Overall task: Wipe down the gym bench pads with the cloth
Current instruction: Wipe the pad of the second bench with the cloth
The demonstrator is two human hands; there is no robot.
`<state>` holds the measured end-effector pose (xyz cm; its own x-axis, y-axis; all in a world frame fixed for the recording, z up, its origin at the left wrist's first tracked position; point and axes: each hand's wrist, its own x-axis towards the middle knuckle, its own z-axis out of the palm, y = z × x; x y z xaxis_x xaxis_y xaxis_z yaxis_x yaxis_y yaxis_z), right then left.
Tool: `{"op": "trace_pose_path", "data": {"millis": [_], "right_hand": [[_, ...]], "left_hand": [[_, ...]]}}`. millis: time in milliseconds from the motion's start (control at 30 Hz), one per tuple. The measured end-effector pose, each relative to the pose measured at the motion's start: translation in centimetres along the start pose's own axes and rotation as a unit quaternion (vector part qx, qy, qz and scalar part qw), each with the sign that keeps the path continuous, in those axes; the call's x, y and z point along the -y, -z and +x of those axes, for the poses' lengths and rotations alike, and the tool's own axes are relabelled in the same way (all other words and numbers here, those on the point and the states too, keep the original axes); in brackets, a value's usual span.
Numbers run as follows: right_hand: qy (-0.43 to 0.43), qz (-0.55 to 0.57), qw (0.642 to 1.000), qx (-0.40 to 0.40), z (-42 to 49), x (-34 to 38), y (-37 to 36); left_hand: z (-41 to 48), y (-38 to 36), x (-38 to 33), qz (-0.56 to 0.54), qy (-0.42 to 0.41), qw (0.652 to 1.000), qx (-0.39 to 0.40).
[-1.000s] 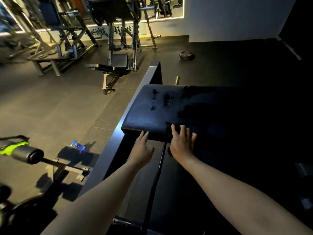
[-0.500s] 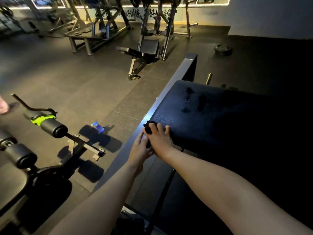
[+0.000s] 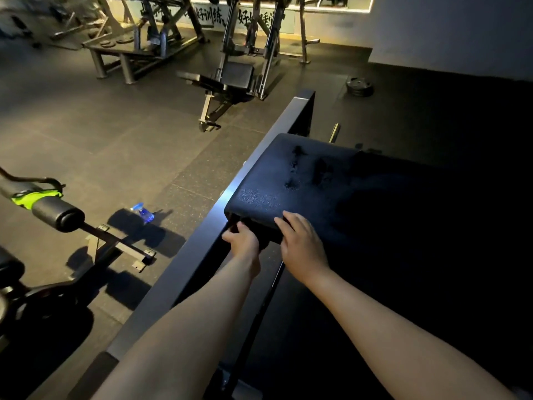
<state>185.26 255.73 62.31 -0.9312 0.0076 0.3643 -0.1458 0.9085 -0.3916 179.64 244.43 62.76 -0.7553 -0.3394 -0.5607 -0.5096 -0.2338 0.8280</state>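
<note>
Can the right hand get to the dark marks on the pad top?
Probably yes: the right hand rests on the near edge of the pad, and nothing lies between it and the dark marks.

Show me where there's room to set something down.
The black textured bench pad is bare past its near edge, crowded by left hand, dark cloth and right hand. Grey floor around the small blue bottle is open.
</note>
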Motion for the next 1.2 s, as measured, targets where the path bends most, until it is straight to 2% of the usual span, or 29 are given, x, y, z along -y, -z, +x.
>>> {"op": "trace_pose_path", "data": {"millis": [67, 133, 200, 267, 333, 433, 667, 833, 967, 1133, 1200], "right_hand": [[-0.007, 0.026, 1.000, 0.007, 0.2, 0.0, 0.2], [-0.020, 0.034, 0.999, 0.012, 0.0, -0.4, 0.8], [-0.015, 0.001, 1.000, -0.013, -0.7, -1.7, 1.8], [-0.002, -0.052, 0.998, -0.043, -1.9, -3.6, 2.9], [0.011, -0.079, 0.996, -0.049, -2.9, -4.8, 3.5], [-0.003, -0.048, 0.998, -0.049, -3.3, -5.2, 3.4], [-0.011, 0.039, 0.998, -0.048, -3.1, -5.6, 3.8], [0.003, 0.053, 0.997, -0.050, -3.6, -5.7, 4.4], [-0.007, -0.034, 0.998, -0.053, -5.3, -5.7, 5.2], [-0.023, -0.109, 0.992, -0.064, -8.4, -8.2, 7.1], [-0.009, -0.122, 0.991, -0.060, -9.2, -9.3, 7.7]], "left_hand": [[-1.0, -1.3, 3.0, -0.011, 0.006, 1.000, 0.005], [-1.9, -2.6, 6.6, 0.002, 0.033, 0.998, 0.048], [-2.9, -3.2, 8.1, -0.011, 0.052, 0.996, 0.075], [-3.1, -3.1, 7.0, -0.041, 0.045, 0.996, 0.061], [-2.2, -2.6, 4.6, -0.087, 0.005, 0.996, 0.008], [-0.4, -2.5, 2.3, -0.126, -0.005, 0.991, -0.040], [-4.5, -4.4, 4.9, -0.009, -0.010, 0.998, -0.061], [-8.7, -5.1, 7.5, 0.053, -0.026, 0.998, 0.019], [-8.3, -3.4, 7.8, 0.063, -0.054, 0.993, 0.080], [-6.8, -3.2, 4.9, -0.042, -0.048, 0.998, 0.018], [-7.1, -4.6, 5.0, -0.032, -0.036, 0.999, 0.002]]}}
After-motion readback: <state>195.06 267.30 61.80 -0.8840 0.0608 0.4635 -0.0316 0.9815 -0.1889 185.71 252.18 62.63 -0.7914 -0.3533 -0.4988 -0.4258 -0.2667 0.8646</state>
